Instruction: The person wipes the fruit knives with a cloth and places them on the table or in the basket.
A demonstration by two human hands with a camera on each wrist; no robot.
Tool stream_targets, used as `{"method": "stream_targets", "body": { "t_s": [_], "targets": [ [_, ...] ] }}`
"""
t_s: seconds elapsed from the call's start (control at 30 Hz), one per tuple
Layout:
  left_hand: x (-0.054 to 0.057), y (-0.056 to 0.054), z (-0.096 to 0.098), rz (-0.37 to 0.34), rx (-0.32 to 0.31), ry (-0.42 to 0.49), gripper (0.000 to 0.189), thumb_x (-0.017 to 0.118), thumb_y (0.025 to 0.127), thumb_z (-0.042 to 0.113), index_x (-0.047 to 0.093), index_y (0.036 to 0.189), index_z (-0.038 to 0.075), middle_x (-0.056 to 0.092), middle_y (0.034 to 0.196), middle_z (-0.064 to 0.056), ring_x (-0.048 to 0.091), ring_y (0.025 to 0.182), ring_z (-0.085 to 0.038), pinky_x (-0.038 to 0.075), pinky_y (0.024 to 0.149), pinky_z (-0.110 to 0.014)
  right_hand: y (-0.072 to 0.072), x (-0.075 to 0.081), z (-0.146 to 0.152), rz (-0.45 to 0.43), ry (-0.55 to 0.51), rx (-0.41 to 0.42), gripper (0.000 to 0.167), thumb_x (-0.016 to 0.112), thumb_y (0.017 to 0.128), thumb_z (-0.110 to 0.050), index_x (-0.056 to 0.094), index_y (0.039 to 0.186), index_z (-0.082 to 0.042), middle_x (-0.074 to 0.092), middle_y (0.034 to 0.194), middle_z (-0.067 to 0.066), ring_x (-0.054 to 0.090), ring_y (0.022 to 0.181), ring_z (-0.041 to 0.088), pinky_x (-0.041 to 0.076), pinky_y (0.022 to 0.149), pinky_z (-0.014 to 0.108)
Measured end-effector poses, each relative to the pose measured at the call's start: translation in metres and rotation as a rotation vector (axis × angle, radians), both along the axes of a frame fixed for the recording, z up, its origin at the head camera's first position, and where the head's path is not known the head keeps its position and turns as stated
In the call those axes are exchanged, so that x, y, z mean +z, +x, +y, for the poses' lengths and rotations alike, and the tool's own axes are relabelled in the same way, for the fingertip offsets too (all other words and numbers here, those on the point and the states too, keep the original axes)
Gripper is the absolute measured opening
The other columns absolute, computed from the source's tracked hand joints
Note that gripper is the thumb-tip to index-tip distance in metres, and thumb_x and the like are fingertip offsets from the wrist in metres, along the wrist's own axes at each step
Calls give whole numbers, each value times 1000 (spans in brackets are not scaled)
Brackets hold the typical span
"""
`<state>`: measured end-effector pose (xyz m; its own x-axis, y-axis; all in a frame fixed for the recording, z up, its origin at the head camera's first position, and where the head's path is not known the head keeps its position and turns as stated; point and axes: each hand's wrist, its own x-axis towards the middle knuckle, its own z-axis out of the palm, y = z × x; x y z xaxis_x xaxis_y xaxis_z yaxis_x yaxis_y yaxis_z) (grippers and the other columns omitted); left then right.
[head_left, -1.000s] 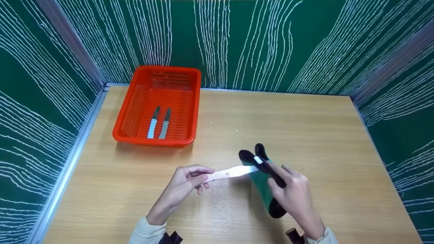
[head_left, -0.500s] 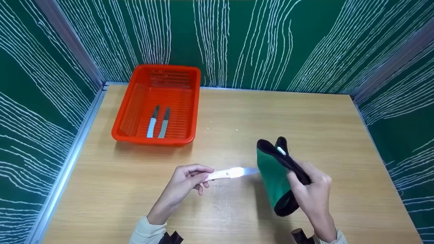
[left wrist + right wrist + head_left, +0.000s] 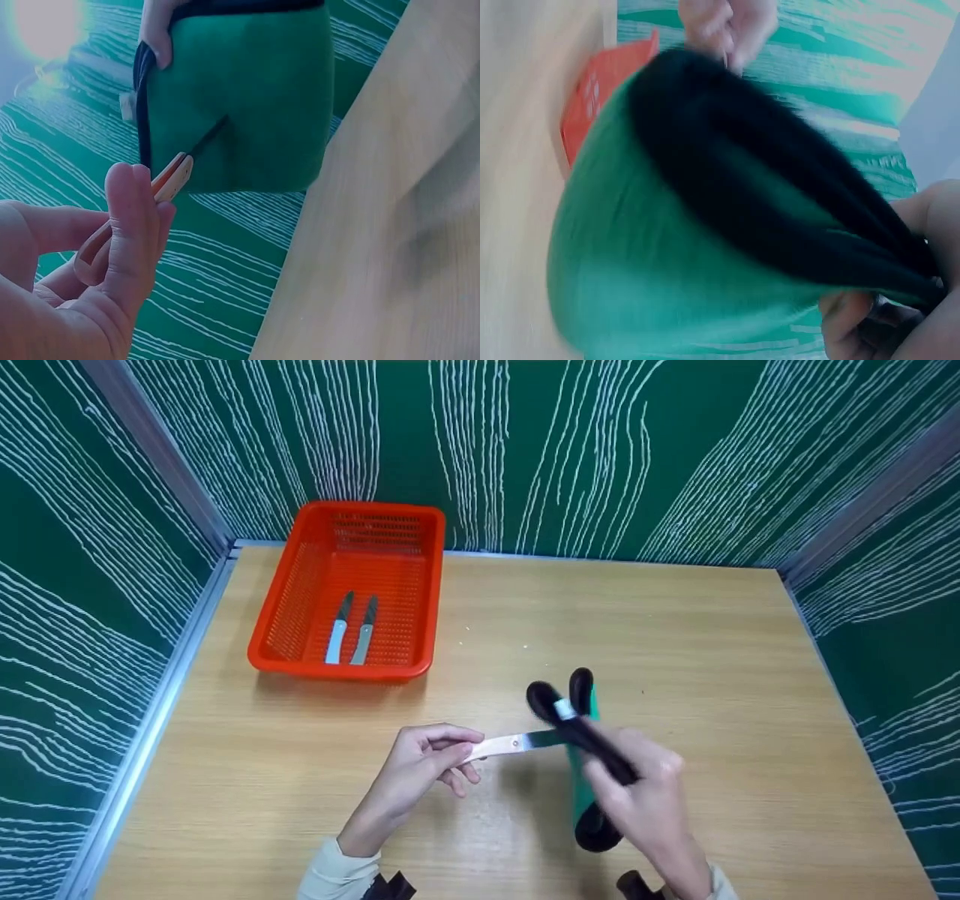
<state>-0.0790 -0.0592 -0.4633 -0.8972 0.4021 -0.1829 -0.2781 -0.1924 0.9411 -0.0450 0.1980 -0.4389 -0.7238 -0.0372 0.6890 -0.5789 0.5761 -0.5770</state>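
My left hand (image 3: 424,769) pinches the pale handle of a small knife (image 3: 499,746) between thumb and fingers, its blade pointing right. A folded green cloth with black edging (image 3: 581,787) hangs from my right hand (image 3: 641,791), which grips it by the edge. In the head view the cloth's black border overlaps the blade's tip. Seen from the left wrist, the thin dark blade of the knife (image 3: 206,139) stands in front of the cloth's green face (image 3: 262,82). The cloth (image 3: 637,247) is blurred in the right wrist view and covers most of the knife there.
A red perforated basket (image 3: 262,652) stands at the back left, with two small knives (image 3: 351,628) lying side by side in it. Wooden tabletop (image 3: 675,622) surrounds the hands. Green panels with white wavy lines (image 3: 480,450) wall the back and sides.
My right hand swung the cloth right, off the knife, then back left to overlap the blade's tip again. The left hand and knife shifted slightly right; the blade's bright glare has turned dark.
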Motion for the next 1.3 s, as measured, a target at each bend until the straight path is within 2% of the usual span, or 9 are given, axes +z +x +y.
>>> {"method": "stream_targets", "body": {
  "t_s": [0.1,0.2,0.3,0.57,0.83,1.07,1.3],
  "targets": [
    [2,1,3,17,-16,30,23,63,89,2,63,108,-11,67,89,-22,67,66,-21,56,54,-25,0,-13,-11,-40,83,61,39,71,63,9,72,101,0,67,76,5,53,56,8,43,45,13],
    [2,1,3,41,-31,58,25,62,89,1,62,108,-14,67,85,-20,66,65,-21,57,55,-26,1,-22,-19,-78,201,67,41,71,63,4,72,103,-2,60,75,2,49,57,6,41,44,12],
    [0,2,1,49,-31,75,25,62,89,1,62,108,-15,67,83,-20,66,64,-20,57,55,-27,1,-26,-20,-84,301,40,41,72,62,1,73,103,-4,56,74,0,45,55,5,39,43,11],
    [-2,2,0,7,-16,100,25,64,88,1,62,108,-13,67,85,-21,67,65,-22,57,56,-26,-2,-24,-12,-53,353,-12,43,72,61,0,73,104,-7,50,70,-2,37,51,4,31,40,13],
    [-3,2,-5,-9,12,85,26,64,88,3,62,108,-14,68,83,-19,67,64,-20,57,55,-26,-7,-26,5,-54,291,-68,43,71,61,4,74,102,-6,53,68,-2,38,49,1,32,39,14],
    [-5,2,-9,3,36,108,28,64,88,4,61,108,-16,67,81,-18,67,64,-20,57,54,-26,-13,-22,19,-67,182,-70,39,66,65,9,74,100,-6,43,59,-8,31,44,-1,26,34,12],
    [-6,2,-11,20,61,124,27,64,88,6,62,106,-14,66,83,-17,66,66,-21,56,52,-28,-14,-20,34,-118,85,-121,34,64,67,11,74,96,-4,62,67,0,38,46,3,27,35,14]
  ]
}}
